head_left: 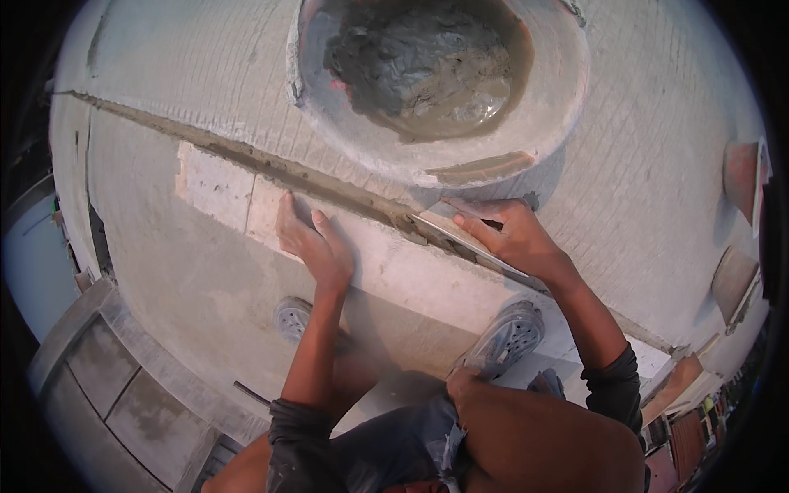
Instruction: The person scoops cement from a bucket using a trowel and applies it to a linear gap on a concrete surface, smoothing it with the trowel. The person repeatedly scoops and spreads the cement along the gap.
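A long mortar-filled groove (308, 182) crosses the grey concrete surface, bordered on the near side by pale slabs (215, 187). My left hand (316, 242) rests on these slabs below the groove, fingers apart and slightly curved, holding nothing. My right hand (514, 238) grips a thin, flat, straight-edged plate (440, 218) angled along the groove, its left end at the mortar; whether it is a trowel or a tile piece I cannot tell. Beyond the groove sits a wide, pale basin (549, 82) with wet grey mortar (423, 70) inside.
My shoed feet (503, 337) are on the near side of the slabs. A stepped concrete ledge (140, 345) lies at lower left, with a short rod (251, 393) beside it. Tile-like pieces (740, 181) stand at the right edge, and more debris (682, 435) lies at lower right.
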Tool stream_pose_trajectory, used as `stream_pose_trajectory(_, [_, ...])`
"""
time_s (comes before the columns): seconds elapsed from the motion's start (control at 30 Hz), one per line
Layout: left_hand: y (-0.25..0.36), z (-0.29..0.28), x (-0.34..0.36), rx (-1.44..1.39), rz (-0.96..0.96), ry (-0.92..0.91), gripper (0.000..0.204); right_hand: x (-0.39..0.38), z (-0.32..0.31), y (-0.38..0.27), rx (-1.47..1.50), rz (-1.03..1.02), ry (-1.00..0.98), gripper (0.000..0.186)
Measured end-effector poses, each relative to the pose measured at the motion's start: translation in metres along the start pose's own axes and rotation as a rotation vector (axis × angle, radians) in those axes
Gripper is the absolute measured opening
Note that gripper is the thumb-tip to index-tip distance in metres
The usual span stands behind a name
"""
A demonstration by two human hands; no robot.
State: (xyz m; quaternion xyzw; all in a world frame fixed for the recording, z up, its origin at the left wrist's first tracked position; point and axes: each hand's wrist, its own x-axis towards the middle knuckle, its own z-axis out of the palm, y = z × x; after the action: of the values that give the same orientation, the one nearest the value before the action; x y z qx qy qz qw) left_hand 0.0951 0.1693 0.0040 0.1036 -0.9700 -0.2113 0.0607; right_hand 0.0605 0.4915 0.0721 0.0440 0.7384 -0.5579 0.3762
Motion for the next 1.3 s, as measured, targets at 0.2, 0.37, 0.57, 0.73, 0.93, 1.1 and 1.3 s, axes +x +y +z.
stream_pose_trajectory(0.2, [-0.003, 0.002, 0.000, 0.010, 0.024, 0.011, 0.060, 0.037, 0.043, -0.007, -0.398, -0.128, 0.046, 0.049])
stream_pose_trajectory(0.37, [0.002, 0.002, 0.000, 0.025, 0.007, -0.001, 0.059, 0.012, 0.063, -0.017, -0.554, -0.014, -0.017, 0.047])
stream_pose_trajectory(0.57, [-0.007, -0.003, -0.002, 0.036, 0.017, 0.014, 0.058, -0.037, 0.014, -0.035, -0.367, 0.024, -0.106, 0.048])
stream_pose_trajectory(0.73, [0.003, 0.004, -0.001, 0.003, 0.029, 0.004, 0.058, -0.015, 0.018, 0.001, -0.402, -0.114, 0.146, 0.048])
stream_pose_trajectory(0.93, [0.001, -0.001, 0.000, 0.001, 0.022, -0.003, 0.060, 0.057, 0.030, -0.018, -0.414, -0.143, -0.062, 0.047])
stream_pose_trajectory(1.1, [0.005, -0.002, 0.000, 0.007, 0.020, -0.013, 0.059, 0.035, 0.011, -0.015, -0.510, -0.098, -0.170, 0.051])
stream_pose_trajectory(1.3, [0.002, -0.003, 0.001, 0.036, 0.025, -0.006, 0.057, -0.030, -0.017, 0.033, -0.471, -0.039, -0.168, 0.050])
